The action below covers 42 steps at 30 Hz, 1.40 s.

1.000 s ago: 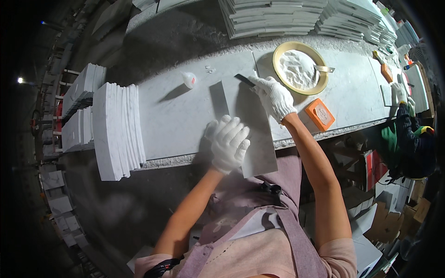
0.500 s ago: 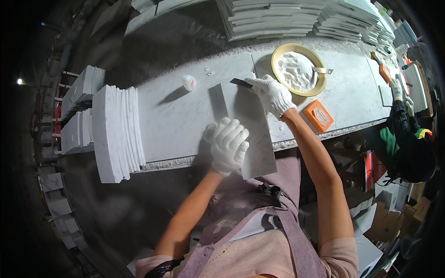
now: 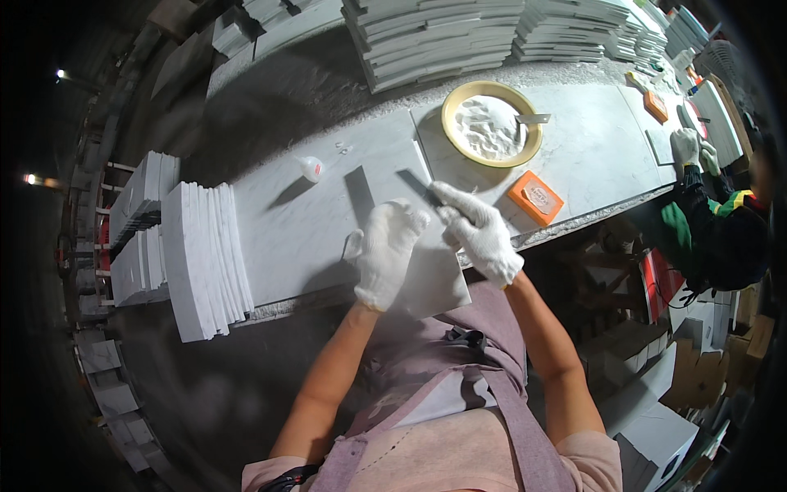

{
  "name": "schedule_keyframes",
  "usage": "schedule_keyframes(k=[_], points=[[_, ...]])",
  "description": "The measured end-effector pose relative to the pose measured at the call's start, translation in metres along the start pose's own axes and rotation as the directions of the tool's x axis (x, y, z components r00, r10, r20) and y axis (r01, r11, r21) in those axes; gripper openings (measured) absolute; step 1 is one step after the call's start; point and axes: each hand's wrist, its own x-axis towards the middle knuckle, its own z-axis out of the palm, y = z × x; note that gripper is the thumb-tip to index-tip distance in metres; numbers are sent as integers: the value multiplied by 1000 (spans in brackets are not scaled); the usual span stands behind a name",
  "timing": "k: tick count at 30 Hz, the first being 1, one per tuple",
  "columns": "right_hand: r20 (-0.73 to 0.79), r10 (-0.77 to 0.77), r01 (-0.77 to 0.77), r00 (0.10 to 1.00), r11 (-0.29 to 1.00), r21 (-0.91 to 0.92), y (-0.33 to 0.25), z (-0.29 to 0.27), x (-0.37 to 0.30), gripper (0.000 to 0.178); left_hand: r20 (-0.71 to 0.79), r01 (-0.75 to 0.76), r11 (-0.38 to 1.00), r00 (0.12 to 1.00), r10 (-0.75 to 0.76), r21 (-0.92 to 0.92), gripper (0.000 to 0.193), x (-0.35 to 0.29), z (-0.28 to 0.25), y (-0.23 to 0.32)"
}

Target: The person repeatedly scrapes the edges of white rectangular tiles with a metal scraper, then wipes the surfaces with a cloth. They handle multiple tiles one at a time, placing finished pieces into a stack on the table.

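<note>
I see my white-gloved right grip (image 3: 479, 230) closed on a thin dark flat blade (image 3: 416, 185); white-gloved left grip (image 3: 389, 250), cannot tell. Grey rectangular stone slab (image 3: 443, 284) overhangs pale marbled tabletop (image 3: 279, 234): likely heavy, stiff, brittle-cornered; take opposite long edges.

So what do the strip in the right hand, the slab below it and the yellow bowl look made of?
Strip: perhaps metal, matt; thin, straight-edged and grey. Slab: probably stone, smooth; pale grey, flat face. Bowl: plastic or enamelled metal, unclear which; evenly yellow, smooth rim.
</note>
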Motion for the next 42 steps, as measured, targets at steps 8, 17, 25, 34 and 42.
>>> schedule_keyframes(k=[8,17,25,34,42], points=[[-5,-78,78,997,997,-16,1,-17,-32,44,298,406,904,887,-353,-136,21,11,18,39],[-300,-134,149,944,989,25,-19,-90,-30,33,227,318,878,942,-249,-358,19,23,-9,6],[-367,-59,134,928,974,183,-11,-115,-18,42,547,-755,554,645,533,351,33,-56,42,9],[-353,-74,192,933,931,311,-3,-118,-48,49,927,-907,203,375,-3,368,44,-47,81,21],[-561,-143,352,816,892,285,15,-65,-68,37,588,274,903,809,-29,-332,46,-38,106,53]])
